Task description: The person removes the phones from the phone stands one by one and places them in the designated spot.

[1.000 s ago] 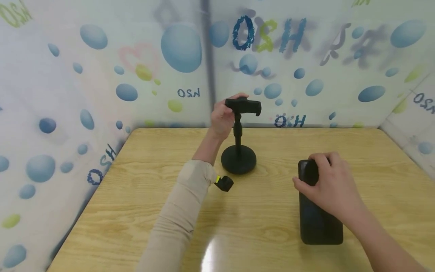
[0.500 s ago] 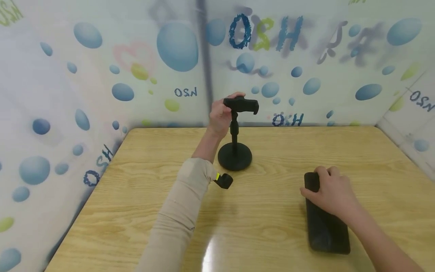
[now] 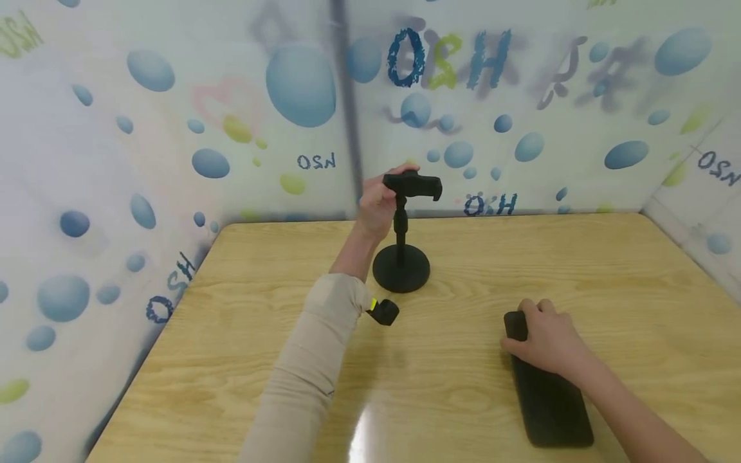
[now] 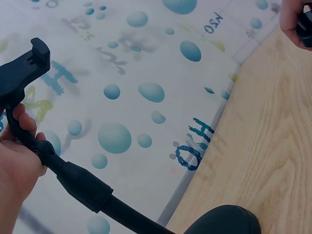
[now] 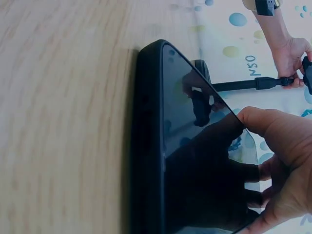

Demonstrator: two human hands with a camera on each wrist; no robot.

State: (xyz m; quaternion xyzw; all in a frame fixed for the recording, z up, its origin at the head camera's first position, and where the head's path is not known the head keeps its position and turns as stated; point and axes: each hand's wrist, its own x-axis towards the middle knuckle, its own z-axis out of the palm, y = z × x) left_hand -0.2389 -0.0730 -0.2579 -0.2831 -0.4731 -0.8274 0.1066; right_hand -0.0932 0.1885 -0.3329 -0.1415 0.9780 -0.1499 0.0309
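A black phone stand (image 3: 401, 269) stands upright on its round base toward the back of the table. My left hand (image 3: 376, 204) holds it by the clamp (image 3: 415, 186) at its top; in the left wrist view, curled fingers wrap the thin neck (image 4: 41, 151) beneath the clamp. At the right lies a long black smartphone (image 3: 551, 408), slanted, and my right hand (image 3: 547, 341) grips its far end by thumb and fingers. Its glossy dark screen (image 5: 200, 195) mirrors the hand in the right wrist view. Whether the phone is fully off the table cannot be told.
The wood-grain table (image 3: 451, 360) meets a white wall (image 3: 243, 186) printed with blue drops and letters at the back and left. A small black wrist camera (image 3: 384, 312) sticks out from my left sleeve. The stand and the phone are well apart.
My right hand has drawn the smartphone toward the near edge, and the phone has turned to a slant. The left hand stays on the stand, which has not visibly moved.
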